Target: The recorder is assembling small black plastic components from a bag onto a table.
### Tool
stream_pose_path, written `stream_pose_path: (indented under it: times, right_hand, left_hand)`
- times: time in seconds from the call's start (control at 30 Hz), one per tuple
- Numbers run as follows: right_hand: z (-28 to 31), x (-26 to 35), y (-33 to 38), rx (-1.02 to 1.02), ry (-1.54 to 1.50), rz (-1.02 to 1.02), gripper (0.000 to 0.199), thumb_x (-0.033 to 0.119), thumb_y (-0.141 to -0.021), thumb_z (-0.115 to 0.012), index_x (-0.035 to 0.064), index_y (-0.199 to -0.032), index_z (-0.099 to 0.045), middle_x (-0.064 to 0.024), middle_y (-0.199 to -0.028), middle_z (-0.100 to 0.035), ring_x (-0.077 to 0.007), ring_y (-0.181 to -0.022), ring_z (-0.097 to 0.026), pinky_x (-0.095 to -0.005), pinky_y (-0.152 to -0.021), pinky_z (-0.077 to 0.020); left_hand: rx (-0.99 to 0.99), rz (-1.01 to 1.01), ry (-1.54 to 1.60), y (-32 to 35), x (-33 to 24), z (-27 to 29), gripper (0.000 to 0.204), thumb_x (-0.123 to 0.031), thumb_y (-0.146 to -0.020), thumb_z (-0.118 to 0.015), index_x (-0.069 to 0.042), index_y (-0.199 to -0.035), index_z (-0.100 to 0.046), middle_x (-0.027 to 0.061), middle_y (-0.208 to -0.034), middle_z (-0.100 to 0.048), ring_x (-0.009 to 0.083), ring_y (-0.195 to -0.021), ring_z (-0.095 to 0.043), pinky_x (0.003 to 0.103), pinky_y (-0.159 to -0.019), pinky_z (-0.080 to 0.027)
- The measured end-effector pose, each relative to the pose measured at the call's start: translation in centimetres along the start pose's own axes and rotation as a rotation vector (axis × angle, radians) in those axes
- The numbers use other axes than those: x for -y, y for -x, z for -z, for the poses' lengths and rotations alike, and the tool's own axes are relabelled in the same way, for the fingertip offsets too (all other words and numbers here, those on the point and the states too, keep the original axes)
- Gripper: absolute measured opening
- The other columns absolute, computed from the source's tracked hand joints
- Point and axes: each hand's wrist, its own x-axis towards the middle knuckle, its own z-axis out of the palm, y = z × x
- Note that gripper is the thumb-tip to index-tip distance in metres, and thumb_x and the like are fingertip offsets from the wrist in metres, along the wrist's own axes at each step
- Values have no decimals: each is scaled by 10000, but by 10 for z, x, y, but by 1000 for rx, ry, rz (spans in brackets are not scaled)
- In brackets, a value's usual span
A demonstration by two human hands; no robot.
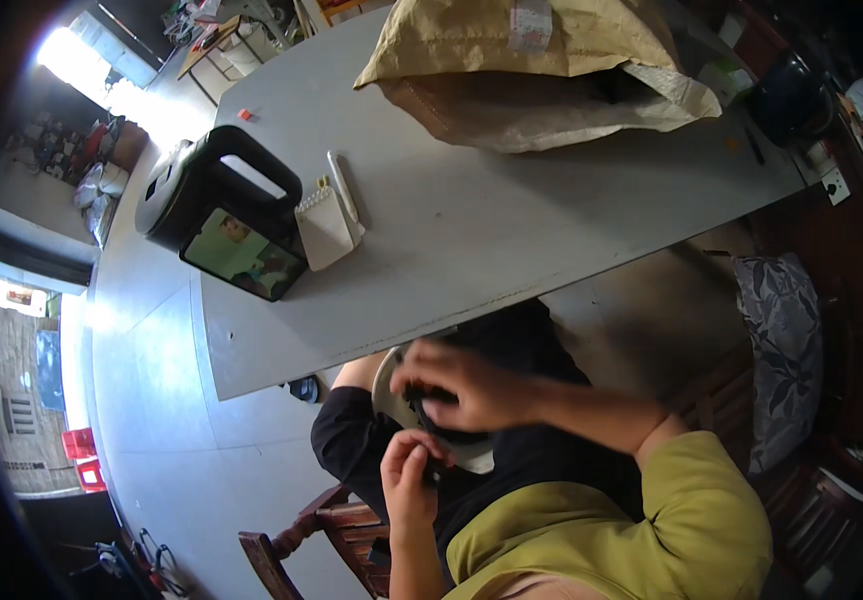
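A pale round bowl [477, 459] rests on my lap just below the table's front edge, with dark contents partly showing. My right hand [459, 386] is over the bowl, its fingers bent and blurred by motion. Dark material lies beneath those fingers; whether they grip any of it I cannot tell. Beside the bowl's near left side, my left hand [411, 474] is closed, thumb against the fingers, around a small dark object [435, 470]. The kind of that object is not clear, as the fingers cover most of it.
On the grey table [511, 220] lies a large tan sack [541, 95], its mouth toward me. A black handled device with a lit screen [243, 253], a small notepad [325, 228] and a white pen [344, 185] are at left. Wooden chairs [291, 540] stand nearby.
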Motion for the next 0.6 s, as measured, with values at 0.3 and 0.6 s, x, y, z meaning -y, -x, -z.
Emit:
stream_pose_path:
  times: [0.3,0.6]
  right_hand:
    - [-47,17,34,-175,185,157,371,-62,-637,-600,62,-981,-539,-118,-927,-555,-314,-882,-538,-375,-753,-445]
    - [-42,15,40,-54,-636,-511,523,430,-982,-260,14,-1237,-447,-36,-852,-585,-107,-754,-537,-243,-723,-438]
  left_hand:
    - [-107,-32,84,6,-6,-2,217,-231,-945,-478,-19,-967,-517,3,-703,-514,83,-592,-483,209,-505,-402]
    - [-138,-529,-702,8,-17,8,147,16,-785,-609,29,-930,-590,64,-671,-510,135,-587,-495,231,-543,-378]
